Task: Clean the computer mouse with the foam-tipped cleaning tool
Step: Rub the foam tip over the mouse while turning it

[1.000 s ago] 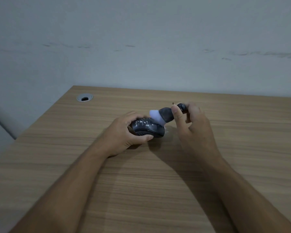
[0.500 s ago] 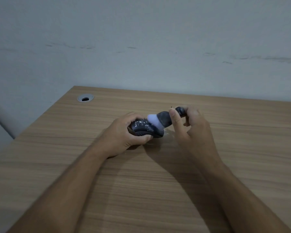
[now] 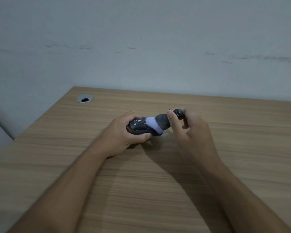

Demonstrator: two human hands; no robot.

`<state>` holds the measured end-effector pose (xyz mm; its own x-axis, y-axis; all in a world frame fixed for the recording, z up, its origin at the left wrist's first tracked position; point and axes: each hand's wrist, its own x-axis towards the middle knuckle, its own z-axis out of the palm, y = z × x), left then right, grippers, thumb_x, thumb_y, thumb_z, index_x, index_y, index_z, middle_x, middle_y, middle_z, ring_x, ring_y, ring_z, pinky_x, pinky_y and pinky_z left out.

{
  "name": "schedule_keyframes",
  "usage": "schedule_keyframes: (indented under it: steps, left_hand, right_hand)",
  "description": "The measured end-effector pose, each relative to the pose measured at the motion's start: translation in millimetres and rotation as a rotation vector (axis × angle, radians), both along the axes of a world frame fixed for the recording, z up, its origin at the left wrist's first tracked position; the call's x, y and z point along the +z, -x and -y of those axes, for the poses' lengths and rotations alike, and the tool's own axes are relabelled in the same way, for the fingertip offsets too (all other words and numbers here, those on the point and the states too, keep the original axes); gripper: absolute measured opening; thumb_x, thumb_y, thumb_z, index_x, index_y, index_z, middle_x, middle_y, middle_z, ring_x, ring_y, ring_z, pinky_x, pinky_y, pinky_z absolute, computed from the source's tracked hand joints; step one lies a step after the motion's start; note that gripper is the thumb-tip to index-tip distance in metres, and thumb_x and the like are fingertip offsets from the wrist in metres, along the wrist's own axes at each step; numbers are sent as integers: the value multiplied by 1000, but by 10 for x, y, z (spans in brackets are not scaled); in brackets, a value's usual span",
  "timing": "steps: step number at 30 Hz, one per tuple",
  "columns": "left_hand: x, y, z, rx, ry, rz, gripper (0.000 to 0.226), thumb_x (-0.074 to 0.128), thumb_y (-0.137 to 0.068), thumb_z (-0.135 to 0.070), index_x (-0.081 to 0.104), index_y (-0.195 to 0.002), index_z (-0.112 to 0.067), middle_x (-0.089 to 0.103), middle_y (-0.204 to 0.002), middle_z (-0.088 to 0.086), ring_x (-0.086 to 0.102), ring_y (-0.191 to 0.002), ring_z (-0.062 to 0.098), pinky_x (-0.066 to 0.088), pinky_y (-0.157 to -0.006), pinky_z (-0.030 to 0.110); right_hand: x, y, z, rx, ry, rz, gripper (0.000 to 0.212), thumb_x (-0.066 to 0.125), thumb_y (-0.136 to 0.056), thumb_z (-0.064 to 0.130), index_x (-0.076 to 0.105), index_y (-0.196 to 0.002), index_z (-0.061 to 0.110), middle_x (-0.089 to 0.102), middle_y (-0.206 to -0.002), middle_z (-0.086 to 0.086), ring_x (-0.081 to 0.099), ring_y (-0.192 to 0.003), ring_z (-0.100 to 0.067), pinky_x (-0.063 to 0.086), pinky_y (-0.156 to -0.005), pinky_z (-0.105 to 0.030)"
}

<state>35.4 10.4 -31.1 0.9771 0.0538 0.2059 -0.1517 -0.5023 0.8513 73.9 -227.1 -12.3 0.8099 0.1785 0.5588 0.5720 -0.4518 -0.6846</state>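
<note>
a: how far along does the cleaning look?

b: midway, i'd judge. nearest us, two bare forearms reach in from the near edge of the table (image 3: 242,132). the left hand (image 3: 123,133) is closed around the computer mouse (image 3: 141,127), thumb on its near side, fingers curled over the far side. the mouse sits around the middle of the table, toward the far edge; whether it rests on the wood or is lifted slightly, i can't tell.

a: and the other hand?

b: the right hand (image 3: 191,130) pinches the dark handle of the foam-tipped cleaning tool (image 3: 163,121), and its pale foam tip (image 3: 152,123) is pressed onto the top of the mouse, at the end nearer the right hand.

a: what's left to do?

b: the mouse is black and glossy with faint lettering, and white specks dot its top beside the foam, so that patch still looks unwiped. a faint pale smear lies on the wood just beside it.

a: anything beyond?

b: only a round cable grommet (image 3: 85,99) near the far left corner.
</note>
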Motion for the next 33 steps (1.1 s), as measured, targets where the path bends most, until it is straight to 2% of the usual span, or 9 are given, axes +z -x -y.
schedule_keyframes:
  steps: [3,7,9,12,16,21,25,28,33]
  left_hand:
    - [4,8,-13,0,-4,4,40,99,-84,-24,80,-119,-24,80,-114,3,78,-103,24,60,-89,33]
    - [-4,-1,-3,-1,-6,7,41,99,-84,-28,80,-120,-28,81,-117,0,79,-105,18,59,-93,30]
    - [-7,-6,-3,-2,-14,10,41,99,-84,-29,80,-121,-29,81,-117,-1,78,-106,16,59,-93,28]
    - [-3,-6,-3,3,-21,18,42,99,-84,-29,80,-122,-28,80,-116,-2,78,-106,16,58,-91,29]
    - [2,-4,-26,5,46,-10,43,99,-85,-26,80,-124,-27,82,-118,2,81,-107,22,64,-97,39]
    - [-9,-8,-26,10,21,-13,42,98,-84,-31,80,-122,-30,83,-118,0,81,-108,21,62,-99,42]
    - [-61,-50,-33,-7,58,0,45,99,-82,-36,80,-122,-30,83,-117,0,81,-107,24,61,-96,39]
    - [-73,-58,-42,-10,72,4,44,99,-84,-28,80,-124,-28,83,-118,2,82,-108,26,63,-98,44]
    - [-64,-50,-60,-10,84,-1,44,100,-84,-26,80,-123,-29,85,-118,0,82,-108,26,63,-104,52]
  right_hand:
    - [-50,-41,21,-50,77,-16,19,62,-105,41,66,-95,26,60,-77,17,54,-74,-4,33,-64,-12]
    - [-72,-147,146,-131,97,-52,19,62,-105,41,64,-94,26,60,-79,18,57,-76,-15,33,-67,-22]
    - [-29,-140,152,-155,36,-51,19,62,-105,41,63,-92,27,56,-71,20,53,-70,-5,33,-64,-18]
    - [19,-65,84,-94,-55,-44,22,63,-105,42,66,-90,25,56,-63,21,51,-61,-1,33,-58,-12]
    - [-30,-10,5,-35,22,-27,22,64,-105,41,68,-93,23,56,-69,17,52,-67,0,35,-60,-14]
    - [-117,-172,127,-128,119,-76,24,61,-105,43,66,-94,23,63,-81,13,56,-74,-16,35,-68,-27]
    - [-25,-121,130,-157,-1,-69,23,61,-106,43,62,-88,27,58,-67,21,53,-64,-1,34,-60,-13]
    - [25,-39,62,-32,-101,-81,26,61,-106,44,67,-90,23,60,-65,25,53,-58,-4,36,-57,-13]
    - [-85,-72,43,-41,42,-89,24,61,-105,44,67,-93,24,58,-72,16,54,-69,-6,35,-65,-22]
